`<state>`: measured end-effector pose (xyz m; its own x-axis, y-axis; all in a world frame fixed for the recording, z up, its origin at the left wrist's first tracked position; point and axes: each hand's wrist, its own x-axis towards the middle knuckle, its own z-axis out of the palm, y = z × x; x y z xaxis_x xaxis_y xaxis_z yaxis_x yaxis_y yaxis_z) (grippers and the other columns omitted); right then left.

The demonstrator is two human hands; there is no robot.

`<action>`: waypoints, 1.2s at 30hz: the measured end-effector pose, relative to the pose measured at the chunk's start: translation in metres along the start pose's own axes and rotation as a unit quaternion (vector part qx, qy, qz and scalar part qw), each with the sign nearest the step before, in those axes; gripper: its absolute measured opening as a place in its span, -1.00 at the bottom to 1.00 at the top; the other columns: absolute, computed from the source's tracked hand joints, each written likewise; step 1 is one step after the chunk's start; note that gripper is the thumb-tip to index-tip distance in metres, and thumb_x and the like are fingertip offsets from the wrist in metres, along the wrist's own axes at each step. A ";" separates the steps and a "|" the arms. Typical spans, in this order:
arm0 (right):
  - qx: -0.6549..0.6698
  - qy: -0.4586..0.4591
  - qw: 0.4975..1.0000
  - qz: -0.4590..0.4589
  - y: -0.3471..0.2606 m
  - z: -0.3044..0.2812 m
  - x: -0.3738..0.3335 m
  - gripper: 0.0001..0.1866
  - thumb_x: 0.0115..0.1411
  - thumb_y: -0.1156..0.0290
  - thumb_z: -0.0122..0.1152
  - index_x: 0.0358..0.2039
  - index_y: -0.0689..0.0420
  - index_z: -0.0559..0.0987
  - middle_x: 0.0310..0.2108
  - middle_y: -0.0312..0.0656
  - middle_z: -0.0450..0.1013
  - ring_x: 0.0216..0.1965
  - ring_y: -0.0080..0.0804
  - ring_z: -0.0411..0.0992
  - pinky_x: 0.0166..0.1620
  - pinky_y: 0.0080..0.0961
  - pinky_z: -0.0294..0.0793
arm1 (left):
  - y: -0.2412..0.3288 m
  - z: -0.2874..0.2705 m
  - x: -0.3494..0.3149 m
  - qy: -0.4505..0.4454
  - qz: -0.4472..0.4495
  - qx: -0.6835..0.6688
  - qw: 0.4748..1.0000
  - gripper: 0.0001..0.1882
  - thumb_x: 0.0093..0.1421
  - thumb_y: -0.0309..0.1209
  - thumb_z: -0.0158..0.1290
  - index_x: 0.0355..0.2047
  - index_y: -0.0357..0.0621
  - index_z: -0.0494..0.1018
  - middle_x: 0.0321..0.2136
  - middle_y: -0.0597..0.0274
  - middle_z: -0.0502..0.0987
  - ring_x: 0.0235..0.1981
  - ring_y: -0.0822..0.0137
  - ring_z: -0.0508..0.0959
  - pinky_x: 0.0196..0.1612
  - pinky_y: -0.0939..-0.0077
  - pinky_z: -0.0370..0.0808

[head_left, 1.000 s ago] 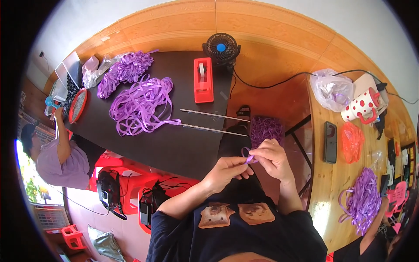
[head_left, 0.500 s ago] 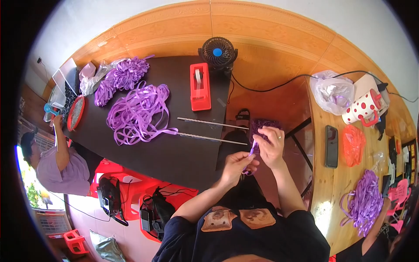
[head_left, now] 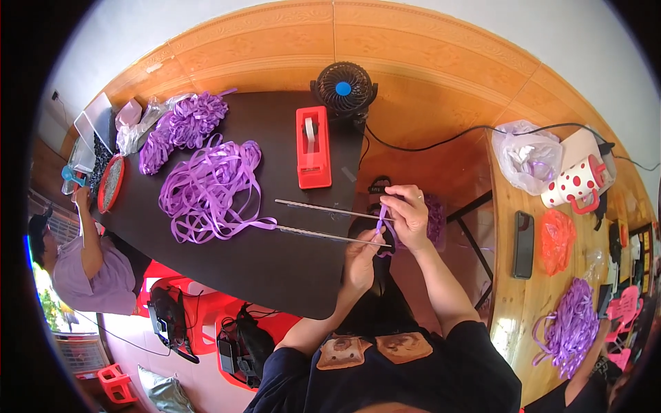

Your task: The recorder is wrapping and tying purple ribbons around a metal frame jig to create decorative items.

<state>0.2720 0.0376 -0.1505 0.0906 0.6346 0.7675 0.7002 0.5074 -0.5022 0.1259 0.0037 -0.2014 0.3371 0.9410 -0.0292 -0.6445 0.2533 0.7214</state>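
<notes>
Your hands moved up off your lap to the table edge (head_left: 323,313): left hand (head_left: 359,260) & right hand (head_left: 407,215) both pinched shut on purple ribbon (head_left: 381,221), by the rods (head_left: 323,208).

One head camera looks steeply down from above the person. The fisheye lens bends the dark table (head_left: 275,275) toward the rim. The forearms enter from the lower edge, and both hands (head_left: 389,234) sit near the centre, quite close.
</notes>
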 end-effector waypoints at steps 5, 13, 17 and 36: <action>0.024 0.000 1.000 0.010 -0.001 0.015 -0.002 -0.77 -0.11 0.62 0.24 -0.36 0.16 0.62 -0.28 -0.18 0.49 -0.27 -0.26 0.40 -0.19 -0.41 0.29 | 0.004 -0.001 0.002 0.003 0.018 0.008 1.000 -0.80 0.20 -0.56 0.03 -0.17 -0.25 0.52 -0.20 0.13 0.54 -0.23 0.44 0.50 -0.07 0.55 0.40; 0.150 -0.010 0.978 0.144 0.004 0.034 -0.044 -0.85 0.01 0.69 0.13 -0.39 0.24 0.59 -0.39 -0.21 0.51 -0.34 -0.37 0.42 -0.24 -0.51 0.38 | 0.001 0.000 -0.015 0.040 -0.022 0.037 0.998 -0.84 0.20 -0.52 0.05 -0.21 -0.24 0.54 -0.25 0.24 0.54 -0.22 0.49 0.48 -0.06 0.60 0.35; 0.219 0.010 0.932 0.289 -0.015 0.042 -0.065 -0.92 0.01 0.64 0.21 -0.44 0.22 0.58 -0.51 -0.25 0.47 -0.42 -0.46 0.39 -0.34 -0.58 0.34 | -0.005 -0.012 -0.034 0.040 -0.051 0.041 0.997 -0.85 0.20 -0.51 0.06 -0.23 -0.25 0.55 -0.27 0.27 0.53 -0.21 0.50 0.47 -0.06 0.62 0.34; 0.320 -0.070 0.802 0.499 -0.095 -0.016 -0.177 -0.98 0.04 0.66 0.21 -0.48 0.28 0.57 -0.55 -0.30 0.49 -0.49 -0.66 0.40 -0.41 -0.67 0.37 | 0.055 -0.002 -0.092 -0.083 -0.180 -0.018 0.980 -0.80 0.25 -0.39 -0.02 -0.24 -0.25 0.53 -0.27 0.20 0.55 -0.27 0.39 0.49 -0.08 0.45 0.35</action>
<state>0.2007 -0.1327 -0.2321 0.2680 0.9474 -0.1751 -0.1829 -0.1284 -0.9747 0.0575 -0.0686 -0.1602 0.6515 0.7411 -0.1624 -0.4866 0.5724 0.6600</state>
